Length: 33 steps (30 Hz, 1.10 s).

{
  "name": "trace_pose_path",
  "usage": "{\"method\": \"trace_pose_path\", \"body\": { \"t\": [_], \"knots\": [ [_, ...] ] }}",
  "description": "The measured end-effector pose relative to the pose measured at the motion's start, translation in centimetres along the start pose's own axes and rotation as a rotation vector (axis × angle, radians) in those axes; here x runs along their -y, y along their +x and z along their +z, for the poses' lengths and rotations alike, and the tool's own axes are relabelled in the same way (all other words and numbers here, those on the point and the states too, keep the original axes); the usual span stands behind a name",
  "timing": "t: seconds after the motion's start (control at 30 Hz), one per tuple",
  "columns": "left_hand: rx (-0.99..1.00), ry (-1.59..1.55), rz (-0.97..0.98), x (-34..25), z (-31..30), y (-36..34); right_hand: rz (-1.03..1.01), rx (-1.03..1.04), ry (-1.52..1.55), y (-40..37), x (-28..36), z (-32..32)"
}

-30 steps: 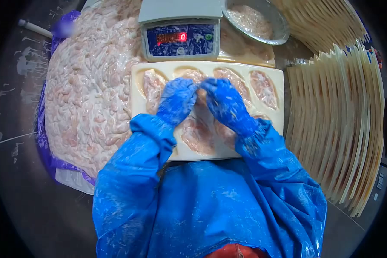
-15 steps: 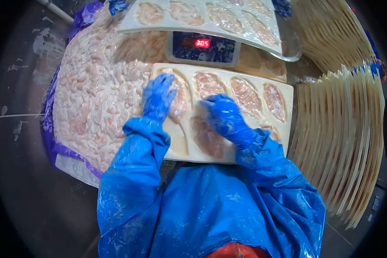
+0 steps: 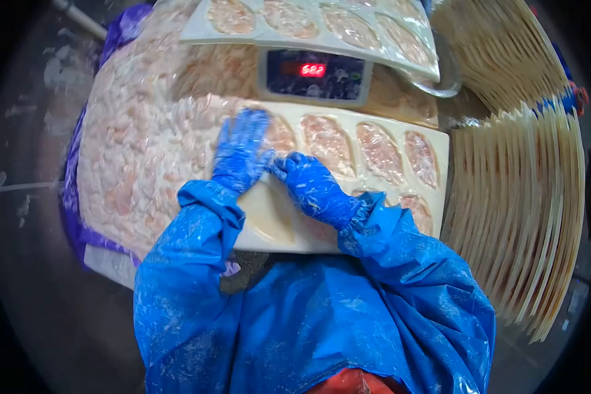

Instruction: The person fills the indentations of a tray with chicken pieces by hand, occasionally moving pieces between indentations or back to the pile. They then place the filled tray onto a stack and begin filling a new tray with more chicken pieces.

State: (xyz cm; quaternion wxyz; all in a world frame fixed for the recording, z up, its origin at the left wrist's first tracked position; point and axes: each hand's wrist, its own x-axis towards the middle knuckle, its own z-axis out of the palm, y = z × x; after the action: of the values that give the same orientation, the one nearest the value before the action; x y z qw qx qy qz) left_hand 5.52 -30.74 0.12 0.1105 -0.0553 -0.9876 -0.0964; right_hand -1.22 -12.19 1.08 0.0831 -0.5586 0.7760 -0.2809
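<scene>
A white moulded tray (image 3: 444, 177) with leaf-shaped hollows lies in front of me. In its upper left hollow is a pale pink piece of raw chicken (image 3: 281, 135). My left hand (image 3: 241, 150), in a blue glove, lies flat over that hollow's left side, fingers stretched out. My right hand (image 3: 314, 190), also gloved, has its fingers curled and pinched at the lower end of the same piece, close to my left thumb. The lower left hollow (image 3: 269, 220) shows bare tray. Other hollows hold flattened chicken (image 3: 379, 152), and my right arm hides some of them.
A large heap of raw chicken (image 3: 134, 144) on purple sheeting fills the left side. Beyond the tray stand a scale display (image 3: 315, 75) with red digits and a second filled tray (image 3: 368, 54) above it. Thin pale sheets or trays (image 3: 515, 217) stand stacked at right.
My right hand has moved left to the chicken under my left hand. The strip of meat that trailed into the lower left hollow no longer shows there. The red digits have changed.
</scene>
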Motion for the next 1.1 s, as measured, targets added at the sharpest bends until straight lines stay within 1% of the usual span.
{"method": "trace_pose_path", "body": {
  "t": [0.03, 0.07, 0.13, 0.17, 0.2, 0.23, 0.3, 0.33, 0.37, 0.47, 0.5, 0.57, 0.6, 0.63, 0.67, 0.7, 0.77, 0.83, 0.87, 0.9, 0.97, 1.03, 1.07, 1.1],
  "knots": [
    [0.030, 0.061, -0.109, 0.5, -0.3, 0.6, -0.026, -0.022, -0.013, -0.3, -0.9, -0.9],
    [0.065, 0.111, -0.224, 0.1, -0.3, 0.9, 0.002, -0.036, -0.031, -0.8, -1.8, -2.2],
    [0.101, 0.023, -0.155, -2.7, -0.5, -0.2, -0.013, -0.114, -0.044, -1.5, -3.9, -5.7],
    [0.135, -0.040, -0.112, -3.2, -0.6, 0.2, 0.065, -0.160, -0.025, -2.1, -4.9, -7.5],
    [0.132, -0.044, -0.096, -3.1, -0.3, 1.0, 0.080, -0.237, -0.048, -2.9, -6.9, -8.8],
    [0.081, -0.028, -0.154, -2.9, 0.2, 1.6, 0.091, -0.314, -0.070, -3.7, -9.3, -9.6],
    [-0.024, 0.004, -0.269, -2.0, 1.1, 3.0, 0.185, -0.335, -0.162, -4.8, -14.1, -10.6],
    [-0.051, 0.034, -0.311, -1.5, 1.2, 3.8, 0.418, -0.190, -0.213, -4.9, -16.4, -10.9],
    [-0.056, 0.035, -0.299, -1.2, 1.3, 4.2, 0.423, -0.201, -0.218, -4.3, -17.7, -11.2],
    [-0.030, -0.021, -0.304, -1.3, 0.8, 4.2, 0.401, -0.280, -0.178, -1.3, -21.4, -10.5],
    [-0.030, -0.014, -0.298, -1.9, 0.8, 4.2, 0.407, -0.276, -0.223, 0.3, -23.2, -9.5],
    [0.041, -0.141, -0.247, -3.4, 1.0, 3.6, 0.419, -0.275, -0.253, 3.5, -27.5, -6.5],
    [0.063, -0.171, -0.230, -3.8, 0.9, 3.2, 0.477, -0.406, -0.046, 5.2, -30.2, -4.2],
    [0.083, -0.163, -0.242, -3.9, 0.9, 3.1, 0.535, -0.528, 0.170, 6.5, -28.4, -4.1],
    [0.088, -0.133, -0.255, -4.0, 0.9, 3.1, 0.527, -0.344, 0.100, 5.4, -27.1, -5.4],
    [0.094, -0.106, -0.269, -4.1, 1.0, 2.9, 0.311, -0.399, -0.050, 4.3, -28.9, -4.2],
    [0.106, -0.117, -0.300, -4.8, 0.6, 3.4, 0.566, -0.081, -0.115, 3.9, -23.5, -9.0],
    [-0.002, -0.271, -0.322, -7.3, -0.7, 5.1, 0.574, -0.079, -0.161, 2.3, -24.1, -9.4],
    [0.075, -0.237, -0.169, -10.0, -1.7, 6.1, 0.590, -0.108, -0.157, 1.5, -23.9, -9.8],
    [0.157, -0.279, 0.028, -11.6, -1.1, 5.6, 0.600, -0.133, -0.153, 0.7, -23.6, -10.1],
    [0.326, -0.247, 0.077, -12.4, 1.5, 4.3, 0.594, -0.159, -0.154, 0.3, -22.3, -11.3],
    [0.272, -0.279, 0.079, -11.4, 1.4, 4.8, 0.622, -0.326, -0.014, -0.7, -17.7, -13.7],
    [0.228, -0.320, 0.071, -11.0, 1.4, 4.5, 0.627, -0.309, -0.016, -1.7, -15.6, -14.0],
    [0.212, -0.324, 0.060, -10.8, 1.7, 4.5, 0.610, -0.354, 0.174, -2.0, -13.8, -14.7]
  ]
}}
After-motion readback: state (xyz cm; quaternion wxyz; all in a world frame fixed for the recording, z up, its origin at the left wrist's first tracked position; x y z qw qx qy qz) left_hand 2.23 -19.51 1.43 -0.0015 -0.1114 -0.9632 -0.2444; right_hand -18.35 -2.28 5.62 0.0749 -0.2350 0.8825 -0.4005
